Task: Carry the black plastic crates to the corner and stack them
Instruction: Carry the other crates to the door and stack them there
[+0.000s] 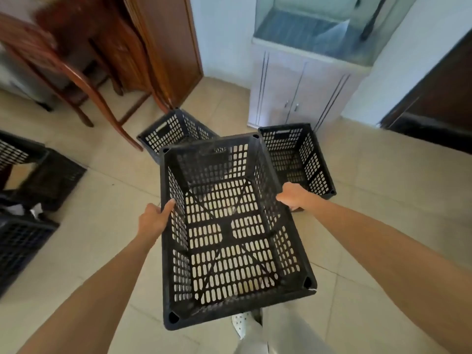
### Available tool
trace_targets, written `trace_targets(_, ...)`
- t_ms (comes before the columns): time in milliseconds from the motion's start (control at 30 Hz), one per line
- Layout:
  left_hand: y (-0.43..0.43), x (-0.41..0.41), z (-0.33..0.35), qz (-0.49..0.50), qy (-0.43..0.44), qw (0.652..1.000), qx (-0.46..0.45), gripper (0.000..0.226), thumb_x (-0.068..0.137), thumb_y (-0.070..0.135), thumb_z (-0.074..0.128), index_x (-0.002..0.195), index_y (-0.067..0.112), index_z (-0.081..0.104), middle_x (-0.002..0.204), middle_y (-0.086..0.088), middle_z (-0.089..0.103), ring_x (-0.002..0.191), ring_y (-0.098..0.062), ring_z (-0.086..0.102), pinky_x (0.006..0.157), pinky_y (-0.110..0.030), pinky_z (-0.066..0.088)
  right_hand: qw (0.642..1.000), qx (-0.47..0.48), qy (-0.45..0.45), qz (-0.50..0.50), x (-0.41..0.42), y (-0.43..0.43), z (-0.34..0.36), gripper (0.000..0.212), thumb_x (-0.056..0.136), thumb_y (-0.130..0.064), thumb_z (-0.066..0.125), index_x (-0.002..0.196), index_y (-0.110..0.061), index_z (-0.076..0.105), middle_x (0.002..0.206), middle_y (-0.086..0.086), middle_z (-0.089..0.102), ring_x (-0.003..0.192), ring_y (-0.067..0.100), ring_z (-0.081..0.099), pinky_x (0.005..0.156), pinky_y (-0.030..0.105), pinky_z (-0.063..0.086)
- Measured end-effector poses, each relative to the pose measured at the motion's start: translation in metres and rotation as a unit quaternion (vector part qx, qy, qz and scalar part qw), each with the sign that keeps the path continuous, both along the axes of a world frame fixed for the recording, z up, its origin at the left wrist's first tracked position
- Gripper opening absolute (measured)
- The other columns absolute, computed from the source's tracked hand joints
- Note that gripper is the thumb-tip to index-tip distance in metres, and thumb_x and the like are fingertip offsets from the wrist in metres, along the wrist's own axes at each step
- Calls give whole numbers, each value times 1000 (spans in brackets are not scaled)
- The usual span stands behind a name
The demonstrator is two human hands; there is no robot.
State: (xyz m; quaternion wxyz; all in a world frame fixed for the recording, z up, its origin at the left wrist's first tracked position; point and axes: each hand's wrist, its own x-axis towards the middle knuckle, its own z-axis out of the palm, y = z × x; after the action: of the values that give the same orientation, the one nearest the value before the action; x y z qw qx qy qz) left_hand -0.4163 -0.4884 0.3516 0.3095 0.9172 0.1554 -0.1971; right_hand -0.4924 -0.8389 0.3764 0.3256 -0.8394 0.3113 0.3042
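Held crate [227, 226]: black, slotted walls and base, open side up, carried between both hands, long axis running away from the person.
Left hand [153, 219]: grips left long rim, thumb hooked over the edge.
Right hand [293, 196]: fingers curled on right long rim, opposite.
Second crate [168, 132]: on floor [97, 200], beyond left hand, by chair [84, 83].
Third crate [298, 154]: on floor just beyond right hand, before cabinet [293, 93].
More crates [30, 180]: far left of left hand, blurred.
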Motion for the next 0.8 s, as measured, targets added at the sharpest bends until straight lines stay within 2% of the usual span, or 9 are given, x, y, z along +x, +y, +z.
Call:
trace_targets(133, -33, 10, 54, -53, -14, 998, 0, 44, 93, 52, 51, 80, 10, 52, 77, -9, 61, 84, -33, 62, 79, -43, 50, 999, -41, -32, -9, -19, -26, 54, 30, 97, -18, 46, 120, 0, 53, 105, 16, 60, 86, 29, 61, 72, 35, 56)
trace_targets(200, -56, 16, 77, -83, -24, 996, -2, 41, 94, 43, 52, 84, 3, 57, 86, -16, 66, 88, -36, 64, 82, -44, 52, 997, -59, -43, -13, -29, -44, 76, 33, 97, -19, 46, 120, 3, 54, 104, 20, 60, 81, 31, 61, 60, 32, 52)
trace_targets(300, -97, 23, 102, -142, -48, 989, -1, 38, 92, 31, 56, 70, 1, 59, 79, -23, 68, 84, -38, 68, 77, -42, 51, 996, -70, -54, -31, -48, -78, 99, 34, 96, -18, 46, 116, 6, 56, 104, 22, 61, 80, 32, 60, 55, 28, 45)
trace_targets(333, -113, 24, 109, -157, -46, 986, -1, 37, 92, 30, 57, 72, -1, 60, 80, -24, 68, 86, -39, 68, 79, -43, 51, 995, -70, -55, -42, -56, -90, 105, 33, 96, -17, 45, 115, 7, 56, 106, 23, 62, 80, 32, 60, 53, 28, 45)
trace_targets(433, -166, 25, 120, -195, -35, 980, 5, 40, 92, 32, 58, 99, -6, 61, 100, -25, 67, 100, -41, 63, 87, -45, 51, 994, -64, -55, -76, -81, -132, 114, 33, 98, -16, 41, 117, 7, 56, 108, 25, 61, 86, 34, 61, 60, 29, 48)
trace_targets(500, -207, 21, 125, -221, -42, 974, 9, 38, 93, 33, 57, 105, -3, 57, 103, -20, 64, 103, -39, 60, 84, -42, 46, 993, -74, -45, -83, -98, -164, 118, 30, 99, -13, 39, 109, 7, 58, 109, 25, 62, 80, 30, 57, 52, 24, 42)
trace_targets(600, -277, 14, 127, -267, -40, 963, 7, 35, 94, 32, 56, 102, -2, 58, 101, -19, 63, 103, -38, 60, 87, -43, 47, 988, -96, -47, -113, -126, -218, 123, 23, 98, -10, 38, 80, -3, 50, 88, 18, 55, 58, 22, 50, 40, 22, 32)
trace_targets(700, -353, 6, 131, -312, -40, 949, 13, 33, 93, 30, 57, 93, -3, 60, 97, -23, 66, 95, -37, 64, 86, -43, 50, 979, -102, -39, -173, -153, -278, 123, 18, 98, -11, 38, 85, -3, 49, 81, 13, 54, 59, 20, 50, 45, 25, 37)
trace_targets(800, -434, -2, 135, -379, -45, 924, 33, 36, 94, 27, 56, 66, 5, 51, 80, -19, 61, 81, -34, 63, 74, -37, 47, 967, -102, -46, -230, -180, -343, 122, 22, 98, -11, 40, 78, -5, 48, 72, 8, 50, 61, 18, 50, 62, 29, 43)
